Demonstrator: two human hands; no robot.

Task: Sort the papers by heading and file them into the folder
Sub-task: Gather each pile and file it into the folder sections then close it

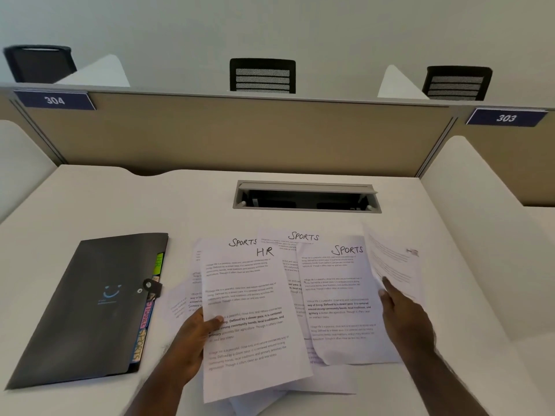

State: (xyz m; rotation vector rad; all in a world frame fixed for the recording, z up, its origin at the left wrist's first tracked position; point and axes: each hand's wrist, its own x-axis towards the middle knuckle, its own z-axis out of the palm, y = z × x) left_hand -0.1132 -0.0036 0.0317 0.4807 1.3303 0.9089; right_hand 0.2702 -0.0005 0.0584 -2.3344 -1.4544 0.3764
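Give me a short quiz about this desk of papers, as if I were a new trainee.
1. True or false: the black plastic folder is shut by its strap.
2. Which heading tops the white sheet gripped by the left hand? A) HR B) SPORTS
3. What does the right hand touch?

Key:
1. True.
2. A.
3. A blurred white sheet at the right of the pile, heading unreadable.

Head view looks forward and down, close over the desk (90, 205)
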